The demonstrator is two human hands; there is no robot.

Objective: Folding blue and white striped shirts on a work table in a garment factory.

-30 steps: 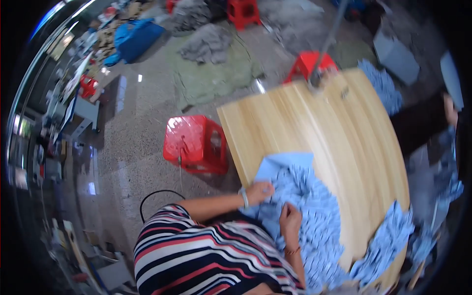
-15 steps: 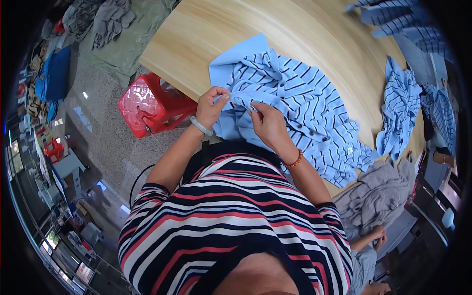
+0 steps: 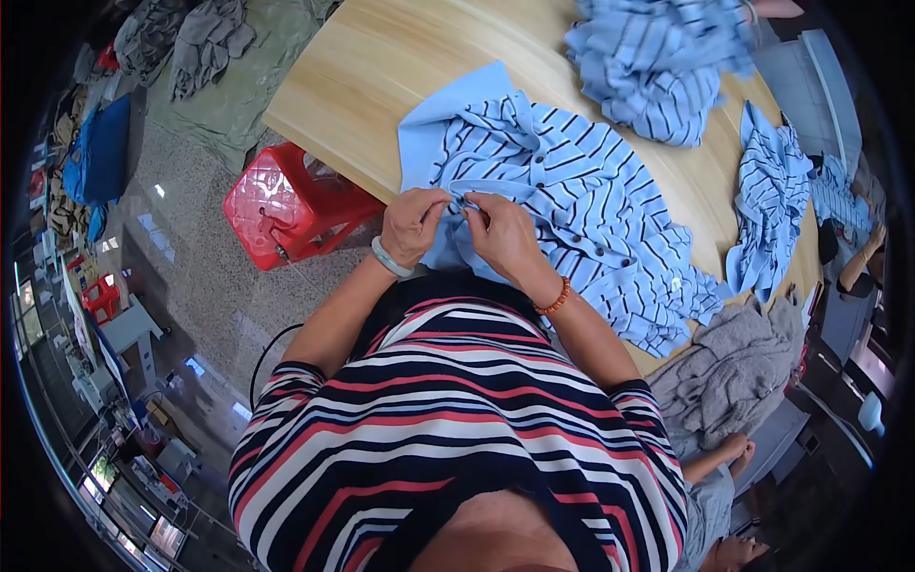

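Two hands [image 3: 505,236] close together, both pinching the blue striped garment [image 3: 596,181], forearms [image 3: 340,310] slanting inward

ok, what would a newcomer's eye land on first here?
Probably the striped blue garment at the near edge of the wooden table, its cloth pinched by the left hand and right hand. Then the glossy red stool by the table's left edge, and the blurred blue bundle toward the picture's upper right.
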